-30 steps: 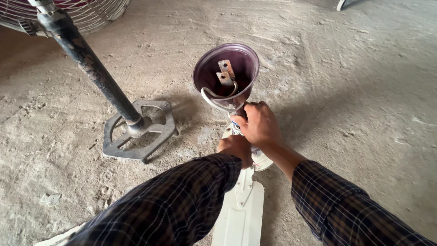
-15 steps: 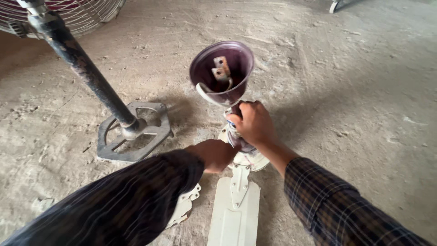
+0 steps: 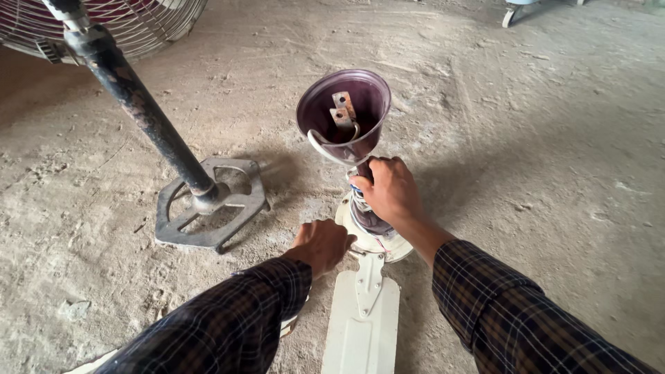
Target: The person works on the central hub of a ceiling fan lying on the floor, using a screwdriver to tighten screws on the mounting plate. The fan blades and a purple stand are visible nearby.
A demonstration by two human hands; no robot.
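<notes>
A white ceiling fan lies on the dusty floor with its down rod pointing up. Atop the rod sits a dark purple canopy cup (image 3: pixel 344 111) with a metal bracket and a white wire inside. My right hand (image 3: pixel 389 192) is wrapped around the rod just below the cup. The cream motor housing (image 3: pixel 377 242) sits under that hand. My left hand (image 3: pixel 320 244) rests on the housing's left side, fingers curled on its edge. A white blade (image 3: pixel 361 332) runs toward me between my plaid sleeves. Another blade is mostly hidden under my left arm.
A pedestal fan stands at left: a dark, worn pole (image 3: pixel 142 114) slants down into a flat metal base (image 3: pixel 208 208), with its wire cage (image 3: pixel 131 24) at the top left. Bare concrete floor lies all around. A pale object's foot (image 3: pixel 516 10) shows at the top right.
My left hand has slid a little down and left along the housing. My right hand keeps its hold on the rod. The view has shifted slightly.
</notes>
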